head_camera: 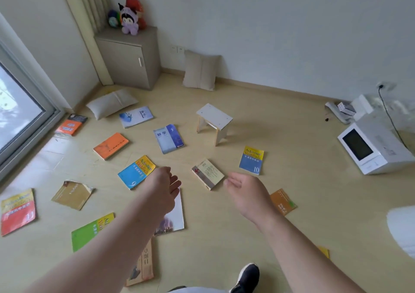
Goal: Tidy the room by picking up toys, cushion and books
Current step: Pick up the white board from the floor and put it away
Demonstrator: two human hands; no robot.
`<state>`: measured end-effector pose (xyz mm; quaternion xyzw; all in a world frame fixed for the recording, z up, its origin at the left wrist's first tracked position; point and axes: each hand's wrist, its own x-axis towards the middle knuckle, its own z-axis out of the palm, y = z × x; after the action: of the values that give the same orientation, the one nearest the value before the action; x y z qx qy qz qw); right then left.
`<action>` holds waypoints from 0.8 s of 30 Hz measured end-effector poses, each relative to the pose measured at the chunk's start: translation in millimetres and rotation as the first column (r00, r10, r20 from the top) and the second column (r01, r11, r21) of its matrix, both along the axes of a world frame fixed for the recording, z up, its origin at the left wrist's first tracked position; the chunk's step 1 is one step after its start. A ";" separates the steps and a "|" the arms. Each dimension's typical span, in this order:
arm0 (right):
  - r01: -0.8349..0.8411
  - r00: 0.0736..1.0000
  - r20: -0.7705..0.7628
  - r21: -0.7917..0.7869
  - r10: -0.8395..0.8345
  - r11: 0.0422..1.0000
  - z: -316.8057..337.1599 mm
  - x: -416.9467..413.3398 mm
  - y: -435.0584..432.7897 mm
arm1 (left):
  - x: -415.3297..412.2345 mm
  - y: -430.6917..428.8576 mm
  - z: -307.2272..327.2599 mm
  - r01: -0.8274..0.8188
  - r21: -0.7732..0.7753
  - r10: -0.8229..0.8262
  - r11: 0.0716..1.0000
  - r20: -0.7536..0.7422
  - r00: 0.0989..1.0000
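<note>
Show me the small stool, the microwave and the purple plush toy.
small stool [214, 116], head view, its white seat
microwave [357, 147], head view, its dark door window
purple plush toy [128, 18], head view, its face

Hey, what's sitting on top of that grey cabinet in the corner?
Three plush toys sit on the cabinet: a purple toy in front, a red toy behind it, a blue-green toy at its left. The purple toy hides part of both, so their shapes are unclear.

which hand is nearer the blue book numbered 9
Left. The left hand hovers just right of the blue book; the right hand is farther right, past the cream book.
</note>
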<state>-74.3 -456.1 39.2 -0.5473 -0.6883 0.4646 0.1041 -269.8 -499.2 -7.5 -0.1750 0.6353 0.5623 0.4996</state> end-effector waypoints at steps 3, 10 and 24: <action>-0.064 0.998 0.021 -0.012 0.064 0.998 13.2 45.7 59.5 | 46.5 46.8 11.8 -0.041 -0.009 0.041 0.999 0.010 0.999; -0.148 0.989 -0.002 -0.039 0.148 0.988 20.0 90.7 185.5 | 108.4 144.8 29.0 -0.128 0.001 0.128 0.992 0.037 0.991; -0.250 0.966 0.069 -0.023 0.251 0.968 -8.4 59.7 505.8 | 71.3 419.1 -37.7 -0.308 -0.075 0.314 0.949 0.086 0.946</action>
<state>-14.6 49.7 30.9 -0.4729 -0.7519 0.4591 0.0160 -198.4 -80.1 -45.2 -0.3150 0.5914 0.6055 0.4294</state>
